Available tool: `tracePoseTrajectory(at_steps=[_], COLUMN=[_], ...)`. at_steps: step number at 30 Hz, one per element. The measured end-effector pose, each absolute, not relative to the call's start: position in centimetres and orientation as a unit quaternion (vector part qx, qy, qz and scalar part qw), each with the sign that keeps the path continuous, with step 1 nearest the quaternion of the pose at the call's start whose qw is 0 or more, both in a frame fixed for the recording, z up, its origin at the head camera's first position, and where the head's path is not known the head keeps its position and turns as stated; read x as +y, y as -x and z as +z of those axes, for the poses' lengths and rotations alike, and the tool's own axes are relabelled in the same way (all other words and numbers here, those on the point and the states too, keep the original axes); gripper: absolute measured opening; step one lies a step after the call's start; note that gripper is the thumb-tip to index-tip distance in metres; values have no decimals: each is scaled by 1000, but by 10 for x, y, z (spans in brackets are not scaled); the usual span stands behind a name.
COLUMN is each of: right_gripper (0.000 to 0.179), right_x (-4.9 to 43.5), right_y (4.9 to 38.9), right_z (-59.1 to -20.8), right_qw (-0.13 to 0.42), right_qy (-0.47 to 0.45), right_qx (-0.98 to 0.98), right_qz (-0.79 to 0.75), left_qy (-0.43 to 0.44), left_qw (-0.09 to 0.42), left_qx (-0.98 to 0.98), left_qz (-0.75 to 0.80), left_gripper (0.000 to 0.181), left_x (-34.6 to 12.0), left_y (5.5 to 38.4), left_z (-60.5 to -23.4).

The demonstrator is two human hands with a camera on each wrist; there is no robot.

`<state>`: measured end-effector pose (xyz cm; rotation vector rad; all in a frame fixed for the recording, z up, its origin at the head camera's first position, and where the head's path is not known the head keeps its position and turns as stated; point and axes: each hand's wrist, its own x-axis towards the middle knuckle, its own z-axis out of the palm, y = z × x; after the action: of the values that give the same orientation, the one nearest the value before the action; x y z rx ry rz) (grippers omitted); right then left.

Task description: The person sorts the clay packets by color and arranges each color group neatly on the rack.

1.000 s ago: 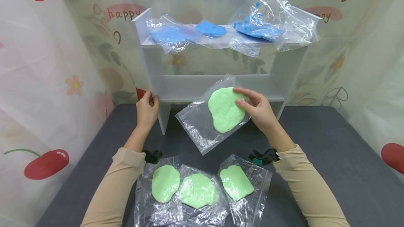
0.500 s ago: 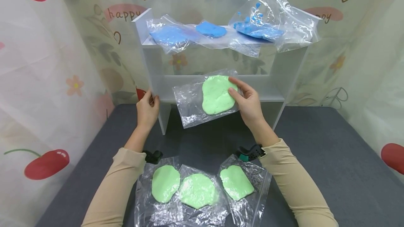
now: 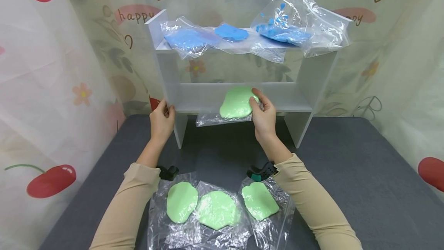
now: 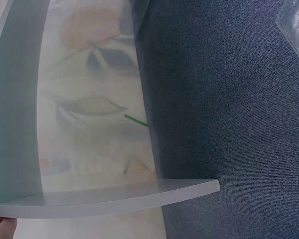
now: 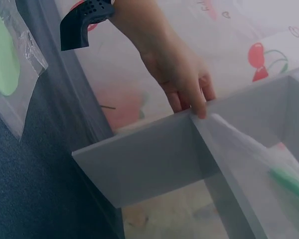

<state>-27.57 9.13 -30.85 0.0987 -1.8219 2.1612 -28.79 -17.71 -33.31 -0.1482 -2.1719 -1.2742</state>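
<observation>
My right hand (image 3: 265,119) pinches a clear zip bag holding a flattened piece of green clay (image 3: 236,103), thumb on top. The bag's front edge hangs over the lower shelf board of a white two-tier rack (image 3: 288,97). In the right wrist view the green bag (image 5: 289,184) is blurred above the board. At the rack's left side panel, my left hand (image 3: 162,123) grips the front edge at the height of the lower board. The left wrist view catches only a fingertip (image 4: 5,228) of it beneath the panel.
Several bags of flat green clay (image 3: 217,210) lie on the dark tabletop (image 3: 354,188) near my forearms. Bags with blue clay (image 3: 231,32) rest on the rack's top board, some draping over its front. A patterned curtain (image 3: 83,134) surrounds the table.
My right hand has moved left and forward, bringing the green clay bag from in front of the rack to the lower board and tilting it flatter. My left hand has stayed put.
</observation>
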Motion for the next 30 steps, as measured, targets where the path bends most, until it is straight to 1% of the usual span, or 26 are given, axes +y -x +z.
tracePoseTrajectory(at_steps=[9, 13, 19, 27, 30], right_gripper=[42, 47, 54, 49, 45], right_x=[81, 76, 67, 53, 48], right_y=[273, 272, 273, 272, 272], right_z=[-311, -313, -320, -330, -333], right_qw=[128, 113, 112, 119, 132], right_qy=[-46, -55, -74, -87, -88], right_qx=[-623, -619, -651, -668, -674], right_qz=[770, 775, 747, 730, 721], left_qy=[56, 55, 54, 54, 55], left_qw=[298, 299, 301, 301, 303], left_qx=[-818, -817, -817, -816, -814], left_qz=[-488, -490, -489, -491, -493], left_gripper=[36, 36, 37, 37, 38], left_x=[-177, -177, -177, -177, -177], left_y=[288, 288, 289, 289, 288], left_z=[-333, -333, -334, -335, -334])
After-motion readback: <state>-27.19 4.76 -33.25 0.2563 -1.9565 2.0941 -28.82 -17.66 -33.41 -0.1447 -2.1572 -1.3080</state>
